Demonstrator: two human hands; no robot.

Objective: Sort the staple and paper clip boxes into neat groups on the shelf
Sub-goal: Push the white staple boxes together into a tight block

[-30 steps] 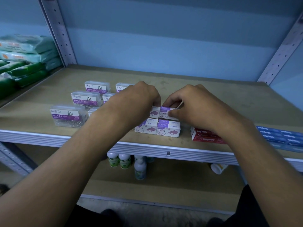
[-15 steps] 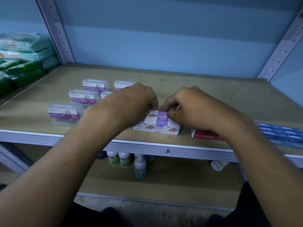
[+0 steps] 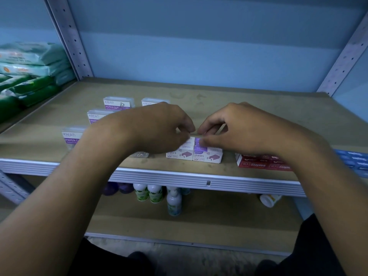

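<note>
Small white-and-purple staple boxes [image 3: 207, 156] sit stacked in rows near the shelf's front edge. My left hand [image 3: 157, 126] and my right hand [image 3: 243, 128] meet over the stack. Their fingertips pinch the two top staple boxes [image 3: 196, 143] from front and back, and the left fingers are blurred. Clear paper clip boxes [image 3: 117, 104] with purple labels stand in rows at the left, partly hidden by my left forearm. Red staple boxes [image 3: 258, 163] lie flat to the right of the stack. Blue boxes [image 3: 356, 160] lie at the far right edge.
The brown shelf board [image 3: 258, 108] has a metal front rail [image 3: 199, 180]. Green and teal packets [image 3: 29, 76] are piled in the bay to the left. Several small bottles [image 3: 173, 200] stand on the lower shelf, and a white jar [image 3: 269, 199] lies on its side there.
Both hands lowered the top staple boxes onto the stack. The fingers have since loosened and lifted slightly, so a gap now shows under the right palm.
</note>
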